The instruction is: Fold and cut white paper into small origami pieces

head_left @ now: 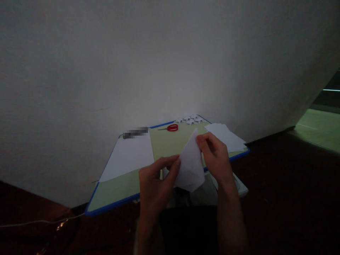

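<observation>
A folded sheet of white paper [190, 164] is held up in front of me, over the near edge of the table. My left hand [159, 175] pinches its left edge between thumb and fingers. On the other side, my right hand [214, 154] is closed on the paper's right edge, close to its pointed top. Beyond the paper lies a pair of scissors [172, 128] with red handles, its blades pointing left. Small white paper cut-outs [191, 119] with pointed shapes are heaped at the table's far corner.
The pale table [164, 143] has a blue rim and stands against a grey wall [164, 63]. A large white sheet [130, 154] covers its left part, with a blurred-out dark object [135, 132] behind. Several white sheets [225, 137] lie at right. A cable [39, 222] runs at lower left.
</observation>
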`<state>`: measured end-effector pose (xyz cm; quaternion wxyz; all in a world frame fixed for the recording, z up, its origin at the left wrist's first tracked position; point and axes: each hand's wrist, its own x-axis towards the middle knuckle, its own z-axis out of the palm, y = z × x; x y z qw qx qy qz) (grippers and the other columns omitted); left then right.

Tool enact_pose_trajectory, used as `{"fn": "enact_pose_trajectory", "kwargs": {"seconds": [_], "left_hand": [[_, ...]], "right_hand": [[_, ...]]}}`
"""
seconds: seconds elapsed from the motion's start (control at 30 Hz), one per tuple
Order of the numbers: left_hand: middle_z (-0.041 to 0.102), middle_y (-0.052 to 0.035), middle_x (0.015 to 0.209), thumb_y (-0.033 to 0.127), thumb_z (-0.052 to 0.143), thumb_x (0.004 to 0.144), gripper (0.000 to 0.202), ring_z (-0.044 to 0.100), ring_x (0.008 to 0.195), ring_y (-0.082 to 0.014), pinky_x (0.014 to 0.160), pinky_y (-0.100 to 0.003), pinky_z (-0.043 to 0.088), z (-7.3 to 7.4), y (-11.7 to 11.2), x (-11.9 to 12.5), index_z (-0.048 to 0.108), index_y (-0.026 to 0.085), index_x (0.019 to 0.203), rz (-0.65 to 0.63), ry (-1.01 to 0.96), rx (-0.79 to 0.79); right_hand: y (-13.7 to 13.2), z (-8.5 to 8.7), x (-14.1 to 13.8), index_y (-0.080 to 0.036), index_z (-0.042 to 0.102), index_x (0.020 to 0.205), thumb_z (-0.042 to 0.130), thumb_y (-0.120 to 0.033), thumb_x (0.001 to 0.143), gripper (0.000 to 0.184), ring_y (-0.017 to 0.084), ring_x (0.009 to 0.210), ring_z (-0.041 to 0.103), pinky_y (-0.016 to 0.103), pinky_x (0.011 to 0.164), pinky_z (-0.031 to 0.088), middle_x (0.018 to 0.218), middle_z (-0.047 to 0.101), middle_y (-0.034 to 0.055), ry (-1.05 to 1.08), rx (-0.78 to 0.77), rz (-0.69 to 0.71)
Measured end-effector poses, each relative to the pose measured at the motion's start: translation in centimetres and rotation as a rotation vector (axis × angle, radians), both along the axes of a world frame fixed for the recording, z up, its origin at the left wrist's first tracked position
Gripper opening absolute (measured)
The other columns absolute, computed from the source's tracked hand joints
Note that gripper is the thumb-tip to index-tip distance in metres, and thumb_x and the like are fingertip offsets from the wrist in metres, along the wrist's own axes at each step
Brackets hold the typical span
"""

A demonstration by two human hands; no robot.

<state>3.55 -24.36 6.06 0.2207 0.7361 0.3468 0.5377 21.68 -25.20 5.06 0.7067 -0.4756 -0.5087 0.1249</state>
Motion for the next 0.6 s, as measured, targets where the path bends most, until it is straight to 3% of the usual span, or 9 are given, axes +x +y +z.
{"fn": "enact_pose_trajectory", "kwargs": {"seconds": [0.37,0.6], "left_hand": [[0.082,0.0008,0.079,0.024,0.080,0.087,0.009,0.073,0.064,-0.0140,0.063,-0.024,0.057,0.1,-0.3,0.0,0.086,0.026,0.094,0.002,-0.010,0.003],[0.083,0.0013,0.079,0.023,0.080,0.087,0.009,0.074,0.065,-0.0140,0.065,-0.024,0.059,0.2,-0.4,0.2,0.086,0.026,0.093,0.025,-0.052,0.004]], "right_hand": [[0.3,-0.2,-1.0,-0.023,0.058,0.080,0.058,-0.042,0.103,0.031,0.013,0.061,0.046,0.027,0.056,0.035,0.066,0.052,-0.0058,-0.031,0.052,-0.181],[0.3,-0.1,-1.2,-0.023,0.050,0.070,0.051,-0.051,0.106,0.046,0.013,0.058,0.041,0.028,0.054,0.030,0.061,0.044,-0.0056,0.005,0.057,-0.205]]}}
